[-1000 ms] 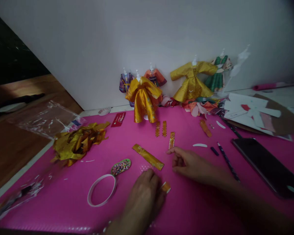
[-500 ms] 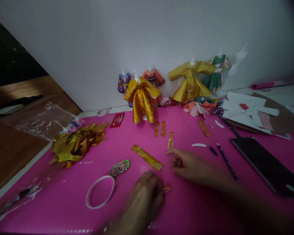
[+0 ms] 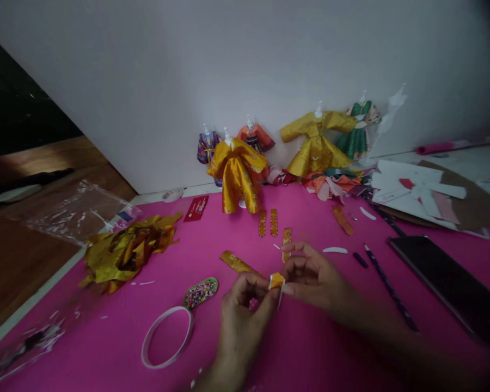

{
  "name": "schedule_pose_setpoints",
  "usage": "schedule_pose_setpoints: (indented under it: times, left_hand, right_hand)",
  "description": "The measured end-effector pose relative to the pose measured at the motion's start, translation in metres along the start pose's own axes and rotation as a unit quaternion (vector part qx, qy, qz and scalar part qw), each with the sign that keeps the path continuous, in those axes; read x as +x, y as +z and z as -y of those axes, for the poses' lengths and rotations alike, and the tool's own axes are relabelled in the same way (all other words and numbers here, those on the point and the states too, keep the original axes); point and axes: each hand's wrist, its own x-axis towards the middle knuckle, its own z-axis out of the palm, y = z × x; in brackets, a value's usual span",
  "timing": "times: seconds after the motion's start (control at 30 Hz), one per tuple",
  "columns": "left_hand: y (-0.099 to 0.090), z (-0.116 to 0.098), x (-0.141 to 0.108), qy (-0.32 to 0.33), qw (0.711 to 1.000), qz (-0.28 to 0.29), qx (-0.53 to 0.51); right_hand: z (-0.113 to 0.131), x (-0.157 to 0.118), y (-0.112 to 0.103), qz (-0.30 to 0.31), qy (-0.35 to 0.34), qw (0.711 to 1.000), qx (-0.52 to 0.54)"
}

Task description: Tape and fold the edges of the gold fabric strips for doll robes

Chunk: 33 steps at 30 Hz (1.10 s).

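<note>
Between thumb and fingertips, my left hand (image 3: 245, 316) pinches a small orange fabric piece (image 3: 276, 281) with white edges. My right hand (image 3: 316, 277) is at the piece's right side, thumb near its edge and the other fingers curled apart from the thumb; whether it grips the piece is unclear. A gold patterned strip (image 3: 234, 261) lies partly behind my left hand. Just above my right fingers is a narrow gold strip (image 3: 287, 239), and two beaded gold strips (image 3: 262, 224) lie farther back. The oval tray of beads (image 3: 202, 292) rests left of my left hand.
A white ring (image 3: 146, 345) and a heap of gold fabric (image 3: 126, 250) are on the left. Small dresses on stands, including a gold dress (image 3: 239, 177), line the wall. On the right are a pencil (image 3: 387, 283), a phone (image 3: 449, 283) and paper pieces (image 3: 404, 169).
My left hand has risen and turned, now holding up the orange piece that lay beside it. My right hand has come close to that piece. The view has tilted slightly upward.
</note>
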Motion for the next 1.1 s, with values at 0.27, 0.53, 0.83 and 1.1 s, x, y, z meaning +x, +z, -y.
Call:
schedule_pose_setpoints:
  times: [0.27,0.53,0.83,1.1]
  left_hand:
    - [-0.003,-0.015,0.004,-0.031,0.995,0.055,-0.074]
    - [-0.008,-0.013,0.018,-0.084,0.988,0.123,-0.052]
    - [-0.004,0.0,0.017,-0.139,0.971,0.168,-0.101]
    - [-0.004,0.004,0.009,-0.179,0.949,0.201,-0.164]
  right_hand:
    - [0.004,-0.001,-0.002,-0.009,0.006,0.999,0.042]
    - [0.003,0.0,-0.001,-0.023,0.015,0.998,0.048]
    - [0.006,0.003,-0.001,-0.057,0.029,0.997,0.039]
    - [0.01,0.002,0.002,-0.064,0.055,0.996,0.031]
